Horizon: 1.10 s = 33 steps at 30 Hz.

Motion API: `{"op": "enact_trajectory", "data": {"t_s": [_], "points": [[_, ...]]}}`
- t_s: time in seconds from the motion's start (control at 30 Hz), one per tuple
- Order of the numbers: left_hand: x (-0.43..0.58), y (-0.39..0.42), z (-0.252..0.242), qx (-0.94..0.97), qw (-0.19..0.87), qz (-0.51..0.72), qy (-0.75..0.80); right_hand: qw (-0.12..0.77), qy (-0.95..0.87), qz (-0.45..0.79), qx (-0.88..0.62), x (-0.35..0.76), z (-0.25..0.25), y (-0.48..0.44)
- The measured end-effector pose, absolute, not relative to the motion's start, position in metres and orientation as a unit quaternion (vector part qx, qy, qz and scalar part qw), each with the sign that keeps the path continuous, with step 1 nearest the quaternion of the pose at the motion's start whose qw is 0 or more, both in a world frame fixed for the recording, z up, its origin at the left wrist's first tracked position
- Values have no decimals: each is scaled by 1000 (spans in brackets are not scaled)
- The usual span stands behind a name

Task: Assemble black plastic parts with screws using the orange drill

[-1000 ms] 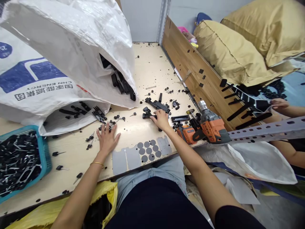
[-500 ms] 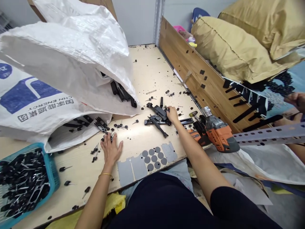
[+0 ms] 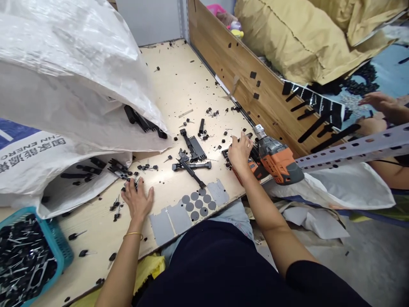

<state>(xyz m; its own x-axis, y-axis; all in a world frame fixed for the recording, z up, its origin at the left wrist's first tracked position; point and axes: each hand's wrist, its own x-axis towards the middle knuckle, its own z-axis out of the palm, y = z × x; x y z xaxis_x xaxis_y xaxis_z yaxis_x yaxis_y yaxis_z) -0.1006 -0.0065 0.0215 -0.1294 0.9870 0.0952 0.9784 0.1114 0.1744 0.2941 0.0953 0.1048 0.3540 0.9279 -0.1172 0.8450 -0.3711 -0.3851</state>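
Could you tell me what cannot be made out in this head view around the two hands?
- Right hand: whether it grips anything; seen from the back, its fingers hide what lies under them beside the orange drill.
- Left hand: the small black parts under its fingertips, covered.
- White sack: most of its black parts, hidden by the fabric.
- Blue basket: cut off by the left and bottom edges.

We see a pale wooden worktable (image 3: 179,85); along its right edge stands a wood-grain board (image 3: 243,68), behind it a grey wall (image 3: 150,19), below right a grey floor (image 3: 367,260).
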Motion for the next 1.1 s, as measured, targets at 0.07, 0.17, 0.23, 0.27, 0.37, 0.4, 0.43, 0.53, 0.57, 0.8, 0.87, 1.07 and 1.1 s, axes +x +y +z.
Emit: {"op": "enact_trajectory", "data": {"t_s": [0.07, 0.17, 0.23, 0.27, 0.37, 0.4, 0.43, 0.53, 0.57, 0.8, 0.87, 1.07, 1.1], "points": [[-100, -7, 21, 658, 26, 99, 746, 134, -562, 188, -794, 286, 110, 84], [-100, -11, 21, 652, 5, 115, 749, 95, -655, 309, -683, 261, 110, 45], [-98, -14, 22, 661, -29, 126, 739, 52, -703, 392, -591, 254, 107, 9], [-95, -14, 23, 675, -45, 131, 724, 33, -699, 417, -580, 258, 106, -9], [-74, -3, 33, 755, -61, 146, 636, -46, -604, 425, -672, 306, 102, -55], [-60, 6, 38, 786, -55, 151, 597, -64, -570, 417, -705, 330, 101, -66], [-44, 18, 43, 812, -51, 158, 560, -70, -540, 401, -737, 354, 100, -73], [17, 63, 56, 866, 4, 123, 485, 148, -465, 342, -803, 405, 92, -75], [39, 78, 59, 867, 25, 92, 490, 267, -452, 339, -780, 411, 88, -68], [112, 114, 50, 819, 47, -32, 572, 557, -294, 398, -667, 348, 55, -15], [103, 107, 48, 828, 28, -18, 560, 575, -286, 394, -658, 331, 54, -22], [55, 89, 51, 825, 11, -11, 565, 540, -315, 487, -610, 289, 61, -52], [48, 87, 52, 822, 11, -11, 570, 530, -340, 485, -606, 282, 59, -51]]}}
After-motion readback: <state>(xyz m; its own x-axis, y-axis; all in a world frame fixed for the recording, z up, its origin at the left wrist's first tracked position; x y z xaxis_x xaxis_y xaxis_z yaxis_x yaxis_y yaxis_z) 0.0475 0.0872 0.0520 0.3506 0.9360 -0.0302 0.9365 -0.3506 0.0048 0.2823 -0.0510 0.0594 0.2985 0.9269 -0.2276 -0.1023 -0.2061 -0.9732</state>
